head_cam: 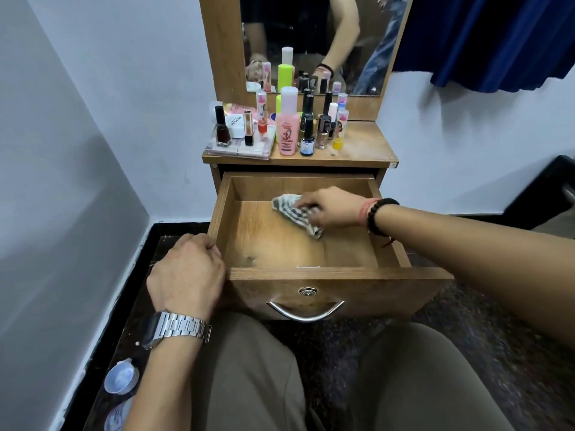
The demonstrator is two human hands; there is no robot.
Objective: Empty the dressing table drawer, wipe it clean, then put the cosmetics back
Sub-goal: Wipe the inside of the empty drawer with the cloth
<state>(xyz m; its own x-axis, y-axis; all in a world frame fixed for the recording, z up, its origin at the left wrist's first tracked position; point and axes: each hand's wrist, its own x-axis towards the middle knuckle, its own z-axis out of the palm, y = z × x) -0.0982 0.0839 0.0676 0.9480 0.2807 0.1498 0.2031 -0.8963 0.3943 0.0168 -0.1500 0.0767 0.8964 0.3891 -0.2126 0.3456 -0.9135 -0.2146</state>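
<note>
The left hand [188,269] is placed at the left front corner of the open drawer [339,276], with its fingers curled over the edge of the side wall. Inside the drawer, a striped cloth [294,214] is pressed against the wooden bottom near the back wall, and it is held by the right hand [334,208] with bent fingers. The cosmetics [287,126] are kept upright on the dressing table top [364,144] above, mostly on its left and middle part.
</note>
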